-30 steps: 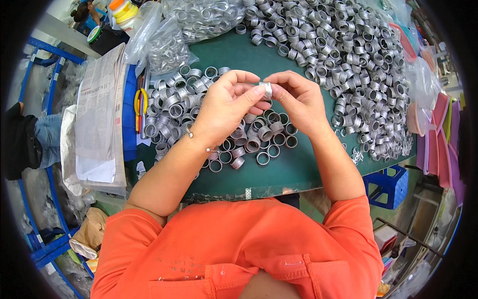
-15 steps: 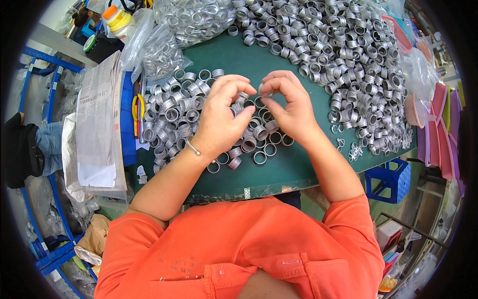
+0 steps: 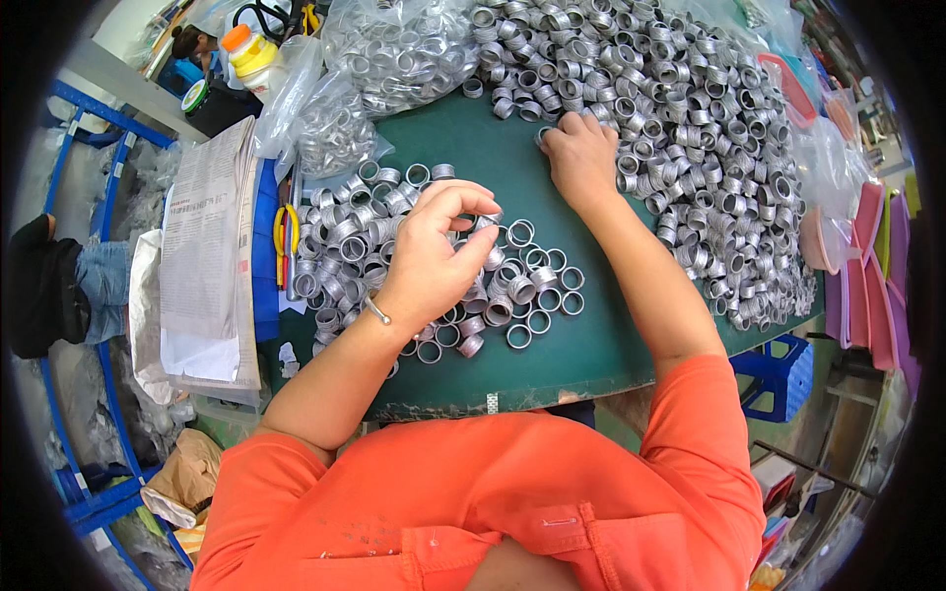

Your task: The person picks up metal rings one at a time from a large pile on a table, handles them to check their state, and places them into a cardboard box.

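A heap of grey metal rings [image 3: 340,222] with ridged outsides lies on the green tabletop in front of me, to the left. Over its right part hovers my left hand [image 3: 439,251], its fingers curved and the thumb apart, with nothing visible between them. A bracelet circles that wrist. My right hand [image 3: 579,158] is stretched out to the edge of a much larger pile of the same rings [image 3: 705,138] at the far right. Its fingers are closed at a single ring [image 3: 542,136], whose outer side shows by the fingertips; the rest is hidden by the hand.
Clear plastic bags of rings [image 3: 399,59] stand at the back. Yellow-handled pliers [image 3: 286,231] and folded newspapers [image 3: 205,261] lie at the left edge. Plastic bins [image 3: 867,246] and a blue stool [image 3: 777,376] are on the right. A person sits at the far left back.
My right hand has moved away from my left, forward and right to the large pile's edge. My left hand stays over the smaller heap. The view has shifted slightly.
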`<state>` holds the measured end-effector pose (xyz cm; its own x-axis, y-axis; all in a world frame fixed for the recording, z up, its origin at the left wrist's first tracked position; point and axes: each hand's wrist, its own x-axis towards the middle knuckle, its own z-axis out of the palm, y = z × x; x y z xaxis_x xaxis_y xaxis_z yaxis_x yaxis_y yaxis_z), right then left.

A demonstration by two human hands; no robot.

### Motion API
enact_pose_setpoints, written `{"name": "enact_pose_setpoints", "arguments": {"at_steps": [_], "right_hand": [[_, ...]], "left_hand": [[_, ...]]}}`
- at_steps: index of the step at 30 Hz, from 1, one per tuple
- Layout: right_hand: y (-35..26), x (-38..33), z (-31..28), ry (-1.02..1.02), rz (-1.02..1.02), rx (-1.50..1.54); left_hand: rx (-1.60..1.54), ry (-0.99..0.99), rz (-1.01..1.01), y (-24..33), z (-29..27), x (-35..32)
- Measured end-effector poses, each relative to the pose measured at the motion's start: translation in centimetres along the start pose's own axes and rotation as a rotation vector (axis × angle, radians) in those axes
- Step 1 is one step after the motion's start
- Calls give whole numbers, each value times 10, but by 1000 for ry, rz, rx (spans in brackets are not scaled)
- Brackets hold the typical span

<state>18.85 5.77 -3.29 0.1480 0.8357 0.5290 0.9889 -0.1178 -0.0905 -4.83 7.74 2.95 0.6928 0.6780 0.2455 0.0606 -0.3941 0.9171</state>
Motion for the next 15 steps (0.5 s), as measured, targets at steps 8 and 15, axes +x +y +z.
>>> {"name": "enact_pose_setpoints", "arguments": {"at_steps": [8, 15], "right_hand": [[-49, -43, -57, -175, 540, 1557], [-70, -55, -78, -87, 414, 1787]], "left_hand": [[-315, 44, -258, -4, 10, 3], [-521, 8, -357, 7, 15, 2]]}}
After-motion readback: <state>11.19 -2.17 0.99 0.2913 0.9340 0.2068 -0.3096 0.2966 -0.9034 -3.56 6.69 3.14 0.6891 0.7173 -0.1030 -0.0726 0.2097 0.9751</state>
